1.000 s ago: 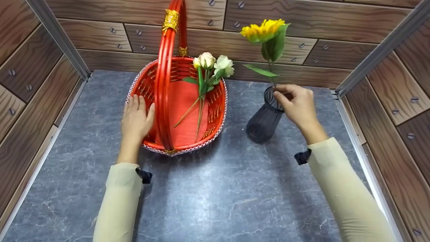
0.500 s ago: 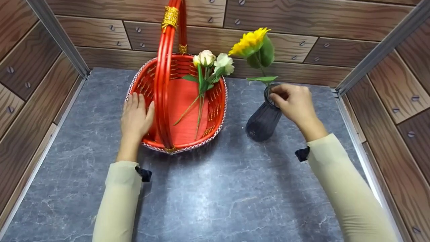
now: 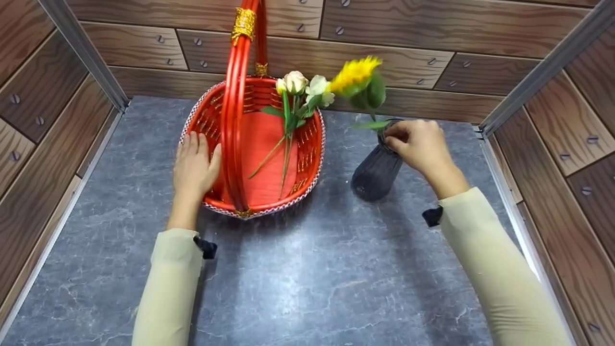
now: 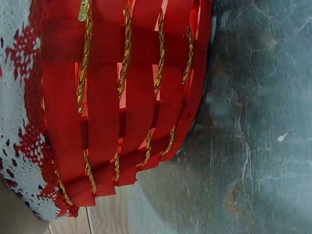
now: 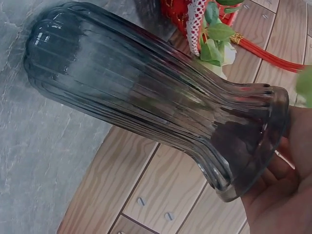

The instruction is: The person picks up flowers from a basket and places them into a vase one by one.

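My right hand (image 3: 423,149) is at the mouth of a dark, ribbed glass vase (image 3: 377,175), thumb and fingertips pinching the stem of a yellow sunflower (image 3: 355,76). The flower head leans left above the rim, and its lower stem is hidden by hand and glass. In the right wrist view the fingers lie right beside the flared rim of the vase (image 5: 122,83). My left hand (image 3: 193,168) rests with extended fingers on the left rim of a red woven basket (image 3: 259,154). The left wrist view shows the basket's slatted side (image 4: 105,92) with gold cord.
Pale roses (image 3: 295,84) with green stems lie in the basket, their blooms over its right rim. A tall red handle (image 3: 235,96) arches over it. Wood-patterned walls (image 3: 480,77) enclose the grey marbled tabletop (image 3: 298,278) at the back and both sides.
The sunflower has come down and tilted left as its stem sinks into the vase, the right hand shifting slightly. The left hand and basket stay put.
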The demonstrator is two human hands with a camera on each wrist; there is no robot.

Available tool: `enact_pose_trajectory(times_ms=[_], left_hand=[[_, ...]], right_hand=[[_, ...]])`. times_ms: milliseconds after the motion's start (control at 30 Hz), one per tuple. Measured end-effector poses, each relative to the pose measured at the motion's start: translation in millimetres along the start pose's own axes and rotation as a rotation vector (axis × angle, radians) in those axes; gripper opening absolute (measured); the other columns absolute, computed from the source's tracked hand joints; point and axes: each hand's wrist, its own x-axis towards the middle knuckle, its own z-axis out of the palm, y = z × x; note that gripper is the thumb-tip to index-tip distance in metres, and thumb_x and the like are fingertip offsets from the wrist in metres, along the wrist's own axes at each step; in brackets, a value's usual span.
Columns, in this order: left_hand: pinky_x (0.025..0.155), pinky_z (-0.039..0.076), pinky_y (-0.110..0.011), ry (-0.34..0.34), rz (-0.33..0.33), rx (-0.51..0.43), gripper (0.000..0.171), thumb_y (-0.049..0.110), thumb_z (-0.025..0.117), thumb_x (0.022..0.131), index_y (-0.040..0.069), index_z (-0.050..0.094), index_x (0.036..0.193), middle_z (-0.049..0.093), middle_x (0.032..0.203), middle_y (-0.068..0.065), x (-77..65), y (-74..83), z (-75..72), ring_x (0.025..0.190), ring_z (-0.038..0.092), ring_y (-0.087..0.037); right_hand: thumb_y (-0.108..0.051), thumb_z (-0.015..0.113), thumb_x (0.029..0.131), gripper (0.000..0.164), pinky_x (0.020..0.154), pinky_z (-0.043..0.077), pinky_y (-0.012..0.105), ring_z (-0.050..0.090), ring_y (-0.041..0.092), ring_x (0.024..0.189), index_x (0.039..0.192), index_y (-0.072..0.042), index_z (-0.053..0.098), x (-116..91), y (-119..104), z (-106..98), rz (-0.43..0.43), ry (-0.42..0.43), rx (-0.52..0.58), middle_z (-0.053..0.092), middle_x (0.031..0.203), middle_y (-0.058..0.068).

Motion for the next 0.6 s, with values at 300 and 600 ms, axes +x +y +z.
enact_pose_trajectory(times_ms=[300,600], left_hand=[[0.125,0.006,-0.05,-0.008,-0.003,-0.005,0.076,0.053,0.025,0.105,-0.005,0.029,0.153,0.019,0.162,-0.026,1.0,-0.7,-0.4,0.153,0.009,-0.04],[0.125,0.007,-0.049,0.009,0.002,-0.001,0.076,0.054,0.024,0.105,-0.006,0.031,0.153,0.022,0.161,-0.027,-0.1,-0.8,1.6,0.153,0.012,-0.039]], right_hand=[[-0.01,0.07,0.086,0.013,0.07,0.052,0.045,0.067,0.028,0.071,0.094,-0.006,0.079,-8.5,3.1,-6.2,-0.009,0.165,0.004,0.076,0.082,0.011],[-0.013,0.072,0.088,0.015,0.068,0.05,0.019,0.072,0.023,0.074,0.1,-0.008,0.08,-19.3,9.7,-13.3,0.005,0.275,0.047,0.078,0.088,0.008]])
